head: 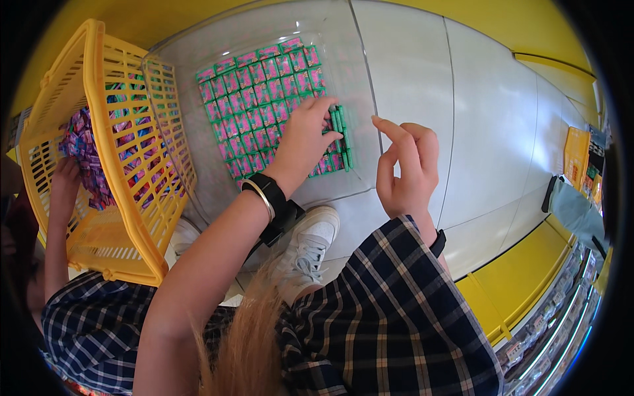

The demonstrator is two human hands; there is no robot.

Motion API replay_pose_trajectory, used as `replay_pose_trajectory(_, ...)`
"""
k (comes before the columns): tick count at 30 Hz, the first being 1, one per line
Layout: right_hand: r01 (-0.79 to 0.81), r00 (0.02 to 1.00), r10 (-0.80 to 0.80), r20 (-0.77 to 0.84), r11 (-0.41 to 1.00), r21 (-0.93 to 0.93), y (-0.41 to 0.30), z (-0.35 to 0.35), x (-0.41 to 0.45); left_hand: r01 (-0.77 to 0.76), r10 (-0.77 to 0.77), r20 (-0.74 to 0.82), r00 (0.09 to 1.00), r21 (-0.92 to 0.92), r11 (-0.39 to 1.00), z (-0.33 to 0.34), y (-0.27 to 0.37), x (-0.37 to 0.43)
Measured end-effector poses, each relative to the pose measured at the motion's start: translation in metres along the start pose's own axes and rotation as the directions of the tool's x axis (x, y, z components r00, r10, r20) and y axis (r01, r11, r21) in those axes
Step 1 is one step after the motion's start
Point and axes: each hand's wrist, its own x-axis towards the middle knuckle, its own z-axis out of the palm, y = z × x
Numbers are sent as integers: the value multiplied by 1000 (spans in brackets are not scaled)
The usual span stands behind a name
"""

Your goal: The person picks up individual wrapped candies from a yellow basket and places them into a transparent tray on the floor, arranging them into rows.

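My left hand (305,140) reaches into a clear plastic bin (366,64), its thumb and fingers at a row of green-edged packets (343,138) standing on their sides along the right of the bin. Whether it grips one of them I cannot tell. Small pink and green wrapped packets (257,94) lie flat in close, even rows on the bin's floor, partly covered by that hand. Outside the bin's right wall, above the floor, my right hand (408,166) is raised with bent fingers and nothing visible in it.
A yellow plastic basket (96,123) with many purple, red and green wrapped packets (86,158) stands tilted at left; another person's hand (66,173) reaches into it. Grey floor tiles (406,59) extend rightward to yellow shelving (520,277). A white sneaker (312,237) is below the bin.
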Motion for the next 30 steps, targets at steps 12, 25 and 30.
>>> replay_pose_trajectory(12,-18,1000,18,13,998,66,-1,3,-2,93,-92,23,996,-68,993,2,0,2)
replay_pose_trajectory(25,-12,1000,13,-13,998,56,0,-1,-4,106,-104,-35,994,57,993,-2,1,-15)
replay_pose_trajectory(30,-3,1000,4,-25,999,51,-4,3,-7,72,-90,173,981,108,992,1,-5,-20)
